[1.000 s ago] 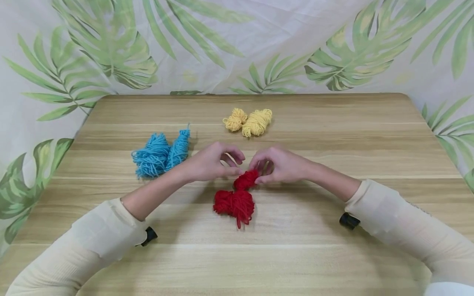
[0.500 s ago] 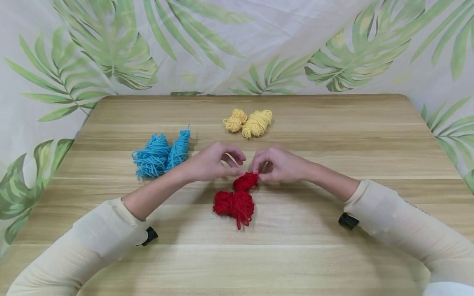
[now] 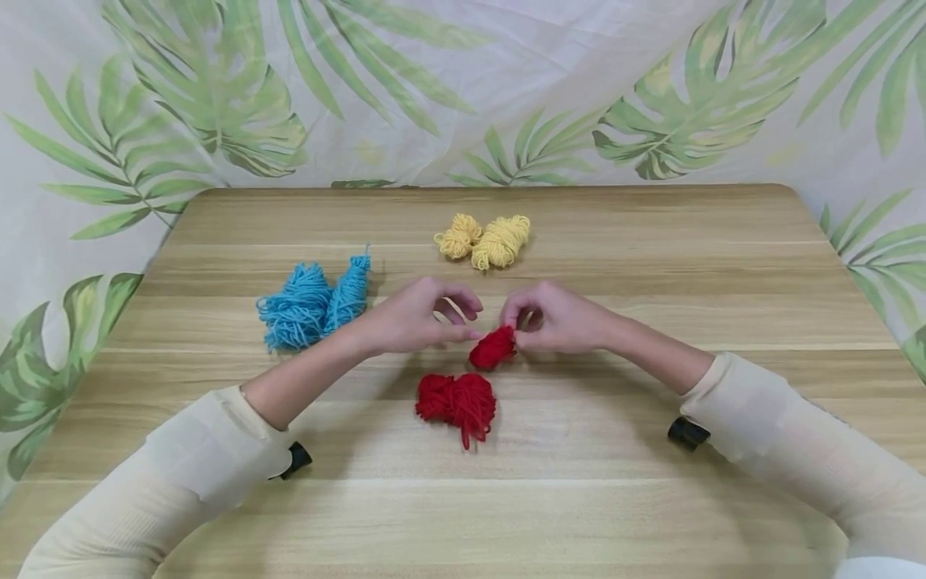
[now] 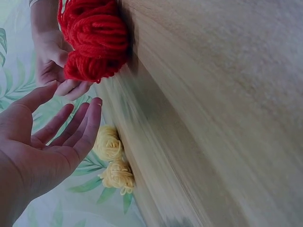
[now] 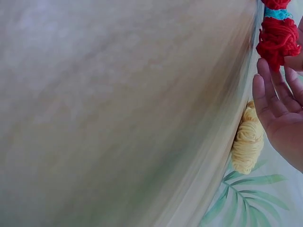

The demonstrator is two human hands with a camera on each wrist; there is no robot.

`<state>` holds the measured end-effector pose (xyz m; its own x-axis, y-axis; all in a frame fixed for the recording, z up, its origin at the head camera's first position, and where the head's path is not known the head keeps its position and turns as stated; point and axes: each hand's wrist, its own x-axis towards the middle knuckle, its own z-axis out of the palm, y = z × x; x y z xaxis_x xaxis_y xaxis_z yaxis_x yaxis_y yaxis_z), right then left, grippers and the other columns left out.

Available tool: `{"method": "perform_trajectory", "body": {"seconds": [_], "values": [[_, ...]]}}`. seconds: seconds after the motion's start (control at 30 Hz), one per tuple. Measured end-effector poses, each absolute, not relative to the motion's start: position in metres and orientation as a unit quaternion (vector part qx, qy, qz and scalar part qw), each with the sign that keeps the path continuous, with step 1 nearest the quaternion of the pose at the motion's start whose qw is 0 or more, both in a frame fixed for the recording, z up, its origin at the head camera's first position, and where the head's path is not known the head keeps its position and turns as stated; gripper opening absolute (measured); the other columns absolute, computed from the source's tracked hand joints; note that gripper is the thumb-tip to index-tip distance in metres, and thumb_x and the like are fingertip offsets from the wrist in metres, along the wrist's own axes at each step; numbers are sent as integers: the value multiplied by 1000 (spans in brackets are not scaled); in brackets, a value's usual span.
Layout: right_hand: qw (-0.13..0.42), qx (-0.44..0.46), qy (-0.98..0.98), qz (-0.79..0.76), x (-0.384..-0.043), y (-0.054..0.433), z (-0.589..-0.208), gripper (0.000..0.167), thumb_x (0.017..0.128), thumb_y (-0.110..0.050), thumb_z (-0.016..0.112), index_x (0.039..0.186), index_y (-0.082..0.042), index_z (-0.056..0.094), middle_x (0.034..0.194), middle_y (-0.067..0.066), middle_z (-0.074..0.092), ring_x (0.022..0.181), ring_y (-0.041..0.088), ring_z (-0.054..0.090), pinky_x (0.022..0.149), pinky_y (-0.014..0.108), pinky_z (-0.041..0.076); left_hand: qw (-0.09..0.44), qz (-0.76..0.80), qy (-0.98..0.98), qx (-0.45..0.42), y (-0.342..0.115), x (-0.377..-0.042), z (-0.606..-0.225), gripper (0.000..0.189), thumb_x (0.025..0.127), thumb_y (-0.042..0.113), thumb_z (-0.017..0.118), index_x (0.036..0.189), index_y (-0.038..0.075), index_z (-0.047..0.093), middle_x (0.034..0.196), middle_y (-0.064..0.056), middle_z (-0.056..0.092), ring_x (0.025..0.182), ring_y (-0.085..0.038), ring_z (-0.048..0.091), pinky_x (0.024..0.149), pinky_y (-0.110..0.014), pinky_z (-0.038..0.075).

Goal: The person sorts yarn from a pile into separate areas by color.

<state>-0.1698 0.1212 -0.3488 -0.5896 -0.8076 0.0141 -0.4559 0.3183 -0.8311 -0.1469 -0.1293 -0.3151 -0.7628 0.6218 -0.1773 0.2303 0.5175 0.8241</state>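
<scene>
A white cloth with green leaves [image 3: 463,80] hangs across the top of the frame. Below it is a big brown wooden table [image 3: 579,498]. Two long cream sleeves [image 3: 174,458] come in from the lower corners. The left hand [image 3: 408,318] is in the middle, with its fingers bent loosely and nothing held. Its arm passes close in front of the blue yarn. The right hand [image 3: 555,320], just right of the middle, pinches the end of the small red yarn roll.

At the left are a fat blue yarn bundle [image 3: 295,307] and a thin, pointed blue one [image 3: 349,291], side by side. A big red yarn bundle [image 3: 456,402] lies below the hands. Near the top middle are a long yellow yarn bundle [image 3: 501,242] and a small, round yellow one [image 3: 459,236]. The small red yarn roll [image 3: 493,348] is between the hands. Half a second ago it touched the big red bundle. Now it has moved up and right, and some table shows between them. The right hand went a little right too.
</scene>
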Motion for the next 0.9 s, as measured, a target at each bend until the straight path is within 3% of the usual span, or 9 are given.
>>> {"method": "perform_trajectory", "body": {"seconds": [0.33,0.9], "values": [[195,-361,799,-441,-172,131,-344,17,83,8,66,81,-9,67,94,7,74,85,19,67,79,38,61,238,421,839,250,-122,-149,-315,35,93,6,76,123,-8,67,117,-23,69,101,-29,72,81,-34,61],[167,-344,811,-443,-179,145,-346,9,84,9,67,87,0,71,89,8,73,82,20,67,77,33,60,233,423,834,265,-115,-159,-317,33,94,8,75,122,-8,67,115,-20,69,102,-29,71,73,-38,63]]}}
